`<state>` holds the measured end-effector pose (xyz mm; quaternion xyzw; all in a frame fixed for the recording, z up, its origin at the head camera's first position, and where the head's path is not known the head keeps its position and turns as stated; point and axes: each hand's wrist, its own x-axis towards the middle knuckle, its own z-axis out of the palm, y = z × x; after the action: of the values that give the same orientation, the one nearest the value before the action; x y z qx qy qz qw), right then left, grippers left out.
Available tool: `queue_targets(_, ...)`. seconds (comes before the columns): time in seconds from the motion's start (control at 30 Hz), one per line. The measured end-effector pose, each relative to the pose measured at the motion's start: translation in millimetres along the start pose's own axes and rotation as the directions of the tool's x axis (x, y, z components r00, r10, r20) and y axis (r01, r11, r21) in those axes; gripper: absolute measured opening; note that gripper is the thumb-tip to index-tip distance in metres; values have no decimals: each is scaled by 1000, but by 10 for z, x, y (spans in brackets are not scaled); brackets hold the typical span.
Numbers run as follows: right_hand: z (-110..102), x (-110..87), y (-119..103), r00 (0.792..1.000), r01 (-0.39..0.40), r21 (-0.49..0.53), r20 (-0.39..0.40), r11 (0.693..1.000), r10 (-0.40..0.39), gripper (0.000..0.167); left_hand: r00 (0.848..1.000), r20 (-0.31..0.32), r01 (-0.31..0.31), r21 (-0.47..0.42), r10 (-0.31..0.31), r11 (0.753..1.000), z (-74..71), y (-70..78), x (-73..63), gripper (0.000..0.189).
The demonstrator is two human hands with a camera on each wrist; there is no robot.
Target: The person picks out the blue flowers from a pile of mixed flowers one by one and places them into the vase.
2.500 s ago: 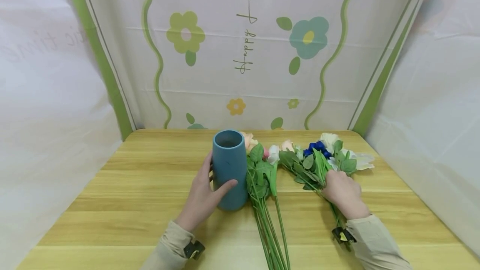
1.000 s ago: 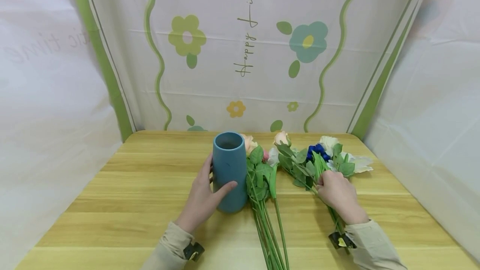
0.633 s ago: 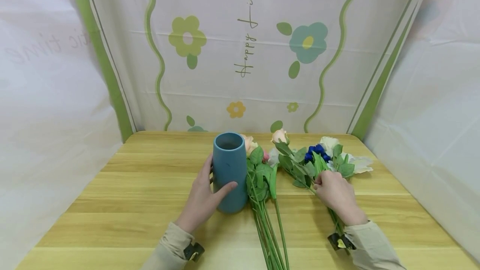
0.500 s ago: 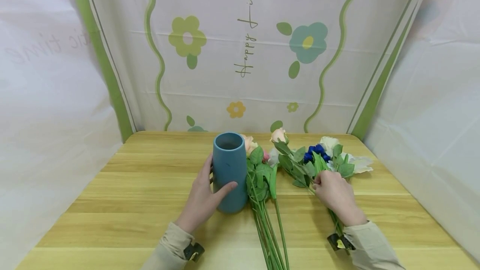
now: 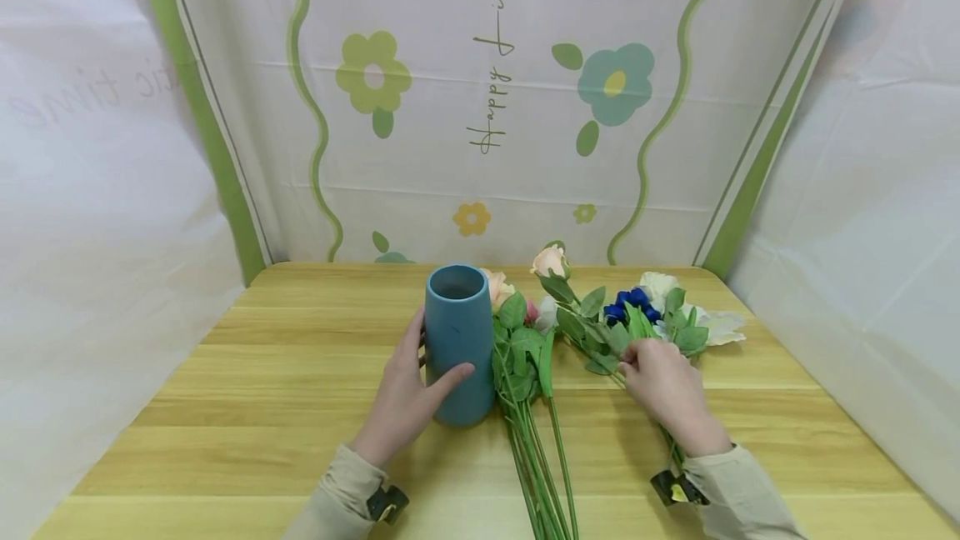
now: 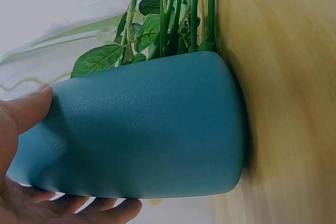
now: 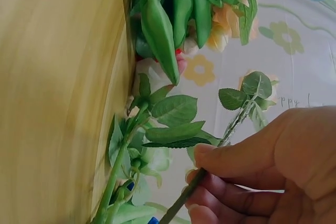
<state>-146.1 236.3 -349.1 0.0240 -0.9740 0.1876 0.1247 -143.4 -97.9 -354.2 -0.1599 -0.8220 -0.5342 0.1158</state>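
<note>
A tall blue vase (image 5: 459, 332) stands upright on the table. My left hand (image 5: 401, 402) holds it from the left, thumb across the front and fingers round the far side, as the left wrist view also shows on the vase wall (image 6: 147, 129). On the right, my right hand (image 5: 667, 394) pinches the stem (image 7: 181, 199) of a peach rose (image 5: 550, 262) between thumb and fingers. The rose's head is raised and points toward the back left. Just beyond that hand lie blue flowers (image 5: 632, 305) and a white rose (image 5: 658, 286), their stems partly hidden under the hand and wrist.
Right beside the vase lies a bunch of flowers, its green stems (image 5: 536, 461) reaching the table's front edge and its leaves (image 5: 517, 348) near the vase. A white lily-like flower (image 5: 723, 327) spreads at the far right. Printed cloth (image 5: 480, 182) hangs behind the wooden table (image 5: 262, 407).
My right hand has shifted slightly left, and the peach rose has risen and moved left, away from the other flowers. My left hand and the vase have stayed in place.
</note>
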Motion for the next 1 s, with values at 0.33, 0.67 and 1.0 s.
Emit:
queue_targets(0.33,3,-37,-122,999,24,32,-42,999,-22,2,1000,-5,5,16,-5,1000,-4,12,-7,97)
queue_targets(0.67,0,-92,-280,997,52,96,-63,994,-46,3,1000,-4,0,3,0,1000,-4,2,-10,96)
queue_targets(1.0,8,-165,-449,991,97,166,-106,981,-80,4,1000,0,-9,-4,9,1000,-4,-6,-8,96)
